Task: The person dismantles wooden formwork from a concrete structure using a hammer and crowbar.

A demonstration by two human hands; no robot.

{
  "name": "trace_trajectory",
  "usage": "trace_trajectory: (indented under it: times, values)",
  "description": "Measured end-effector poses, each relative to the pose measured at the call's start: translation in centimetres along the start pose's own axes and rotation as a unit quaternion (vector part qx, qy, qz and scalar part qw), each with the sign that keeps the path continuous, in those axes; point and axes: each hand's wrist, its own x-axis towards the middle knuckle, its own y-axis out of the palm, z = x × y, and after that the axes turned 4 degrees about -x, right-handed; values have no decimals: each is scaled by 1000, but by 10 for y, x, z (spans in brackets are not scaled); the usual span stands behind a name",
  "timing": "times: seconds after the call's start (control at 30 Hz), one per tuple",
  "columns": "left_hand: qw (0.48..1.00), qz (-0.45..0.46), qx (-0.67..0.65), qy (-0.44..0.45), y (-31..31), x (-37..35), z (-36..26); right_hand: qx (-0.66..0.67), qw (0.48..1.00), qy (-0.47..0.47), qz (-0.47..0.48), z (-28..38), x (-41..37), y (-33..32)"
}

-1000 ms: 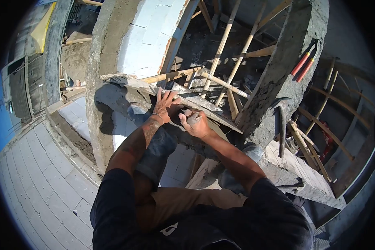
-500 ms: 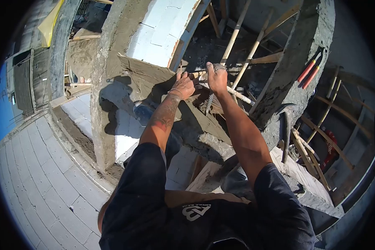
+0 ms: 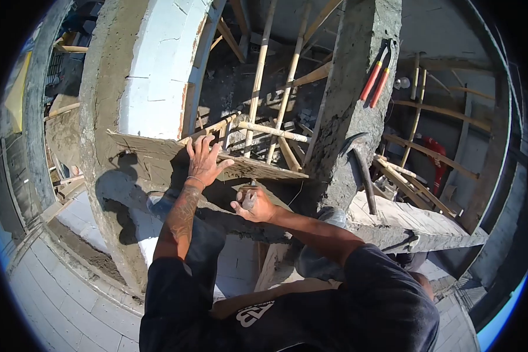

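A mortar-smeared wooden board (image 3: 264, 169) stands on edge across the gap between two concrete beams. My left hand (image 3: 202, 163) rests against its upper edge, fingers spread and thumb out to the side. Just below the board, to the right, my right hand (image 3: 253, 203) is curled closed. Something small shows at the top of that fist, but its kind cannot be made out. The board's lower part lies in shadow.
Red-handled pliers (image 3: 375, 81) and a hammer (image 3: 364, 176) lie on the right concrete beam (image 3: 352, 111). Bamboo poles (image 3: 261, 76) prop the space beyond the board. White blocks (image 3: 161, 70) line the upper left. Grey blockwork (image 3: 58, 281) curves along the lower left.
My hands, formerly close together above the board, have separated. The left now lies spread on its edge; the right has dropped below it, closed. The view has turned right, shifting the scene left.
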Motion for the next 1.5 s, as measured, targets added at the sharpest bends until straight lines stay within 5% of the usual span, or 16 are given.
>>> trace_trajectory:
  times: [0.07,0.1,0.17,0.23,0.3,0.53,0.7,0.77,0.87,0.97,1.1,1.23,1.27,1.37,1.43,1.5]
  values:
    - [1000,-10,15,-9,15,9,6,-30,998,7,-57,-8,25,-5]
    - [1000,-5,25,-9,13,13,6,35,990,115,-72,-17,49,-13]
    - [1000,13,-5,-27,6,28,1,22,988,39,-147,-46,83,-15]
    - [997,31,22,-70,46,46,20,48,987,92,-121,-81,111,-26]
    - [980,143,46,-130,21,62,0,102,979,139,-113,-114,130,-28]
    - [991,29,60,-119,41,62,4,198,957,205,-59,-127,136,-35]
    - [990,75,53,-106,50,71,14,154,951,252,-90,-127,148,-32]
    - [995,14,-33,-97,58,74,18,8,972,57,-228,-102,155,-32]
    - [997,-73,1,-34,86,74,32,29,989,60,-134,12,162,-89]
    - [994,-112,-4,-4,75,72,32,22,974,-98,-203,90,172,-172]
    - [992,-121,-24,3,70,63,24,16,936,-2,-353,182,149,-273]
    - [995,-44,-60,-69,52,45,-1,-389,838,190,-331,108,114,-357]
    - [996,-46,-49,-62,47,40,-8,-444,804,140,-370,61,107,-360]
    - [992,-41,-91,-82,36,36,-30,-503,776,310,-220,-25,85,-364]
    - [993,-24,-31,-110,39,40,-33,-426,808,371,-167,-49,85,-360]
    - [992,12,-1,-128,47,48,-30,-407,814,355,-215,-86,88,-360]
